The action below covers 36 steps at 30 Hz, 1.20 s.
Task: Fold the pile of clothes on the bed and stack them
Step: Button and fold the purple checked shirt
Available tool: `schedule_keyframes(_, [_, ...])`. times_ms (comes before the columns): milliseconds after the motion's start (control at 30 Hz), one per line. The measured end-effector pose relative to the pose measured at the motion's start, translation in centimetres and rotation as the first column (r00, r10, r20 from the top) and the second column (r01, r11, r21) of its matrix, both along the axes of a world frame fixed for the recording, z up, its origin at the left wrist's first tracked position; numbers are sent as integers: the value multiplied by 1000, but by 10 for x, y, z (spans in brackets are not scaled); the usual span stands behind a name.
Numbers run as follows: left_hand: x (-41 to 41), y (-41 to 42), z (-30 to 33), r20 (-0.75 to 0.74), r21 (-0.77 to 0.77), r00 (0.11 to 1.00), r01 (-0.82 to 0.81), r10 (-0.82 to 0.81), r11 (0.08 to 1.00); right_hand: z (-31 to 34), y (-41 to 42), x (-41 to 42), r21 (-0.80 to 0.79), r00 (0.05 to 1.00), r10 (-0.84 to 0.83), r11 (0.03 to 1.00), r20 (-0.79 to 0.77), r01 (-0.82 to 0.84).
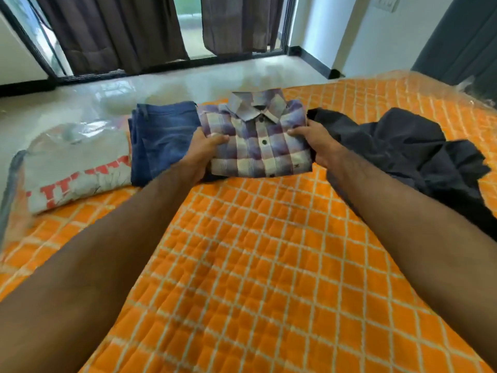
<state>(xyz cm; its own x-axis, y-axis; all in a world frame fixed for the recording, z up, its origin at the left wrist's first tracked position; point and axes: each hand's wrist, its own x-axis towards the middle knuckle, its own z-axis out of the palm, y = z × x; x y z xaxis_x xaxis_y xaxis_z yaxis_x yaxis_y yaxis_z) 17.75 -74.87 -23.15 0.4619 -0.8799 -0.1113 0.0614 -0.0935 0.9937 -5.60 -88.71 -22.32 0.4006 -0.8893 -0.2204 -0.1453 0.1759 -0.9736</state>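
Observation:
A folded purple-and-white checked shirt (255, 135) with its collar facing away lies at the far side of the orange quilted bed (255, 251). My left hand (204, 152) grips its left edge with the thumb on top, and my right hand (314, 144) grips its right edge the same way. Folded blue jeans (161, 138) lie just left of the shirt. Further left sits a folded grey T-shirt with red print (78, 170). A crumpled black garment (408, 157) lies unfolded to the right, touching the shirt's right side.
The bed's far edge runs just behind the clothes, with a glossy pale floor (161, 84) beyond. Dark curtains (113, 30) hang over glass doors at the back. A clear plastic cover shows at the bed's left edge (10, 189) and far right corner.

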Motion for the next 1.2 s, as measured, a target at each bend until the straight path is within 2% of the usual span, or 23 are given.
schedule_keyframes(133, [26, -67, 3, -24, 25, 999, -33, 34, 999, 14, -81, 34, -18, 998, 19, 1000, -65, -20])
schedule_keyframes(300, [53, -126, -27, -18, 72, 1000, -6, 7, 997, -8, -145, 66, -51, 979, 9, 999, -201, -20])
schedule_keyframes(333, [54, -135, -33, 51, 113, 998, -33, 27, 993, -16, -158, 71, -75, 960, -2, 997, -281, -20])
schedule_keyframes(367, [52, -143, -40, 236, 144, 969, -104, 68, 984, -26, -165, 76, -143, 907, -26, 989, -420, -38])
schedule_keyframes(400, [49, -153, -46, 488, 141, 867, -192, 101, 971, -35, -172, 81, -264, 809, -89, 961, -581, -85])
schedule_keyframes(433, [46, -163, -53, 702, 105, 705, -241, 99, 965, -47, -177, 88, -399, 733, -160, 902, -661, -164])
schedule_keyframes(467, [43, -175, -61, 834, 67, 549, -201, 56, 977, -61, -180, 96, -495, 722, -175, 830, -669, -257])
schedule_keyframes(500, [41, -189, -76, 898, 104, 439, -128, -38, 986, -77, -179, 103, -533, 719, -136, 766, -681, -359])
schedule_keyframes(533, [41, -199, -90, 912, 182, 385, -70, -142, 981, -94, -178, 109, -508, 686, -75, 730, -724, -457])
schedule_keyframes(600, [40, -211, -129, 855, 353, 418, -38, -305, 935, -132, -172, 114, -410, 598, -8, 736, -801, -539])
schedule_keyframes(633, [40, -213, -150, 848, 365, 427, -43, -313, 930, -151, -170, 113, -425, 597, -36, 736, -801, -527])
schedule_keyframes(700, [38, -213, -177, 883, 328, 380, -80, -275, 941, -173, -166, 111, -509, 630, -121, 713, -767, -482])
schedule_keyframes(833, [32, -218, -185, 906, 320, 325, -108, -270, 941, -187, -169, 113, -568, 665, -168, 692, -728, -447])
schedule_keyframes(967, [33, -215, -181, 888, 351, 354, -105, -295, 930, -187, -168, 112, -564, 663, -163, 691, -730, -452])
schedule_keyframes(1100, [34, -217, -182, 895, 337, 342, -101, -285, 936, -187, -169, 115, -562, 660, -165, 693, -733, -450])
schedule_keyframes(1200, [39, -212, -188, 885, 368, 342, -94, -316, 925, -191, -164, 116, -521, 598, -162, 694, -785, -496])
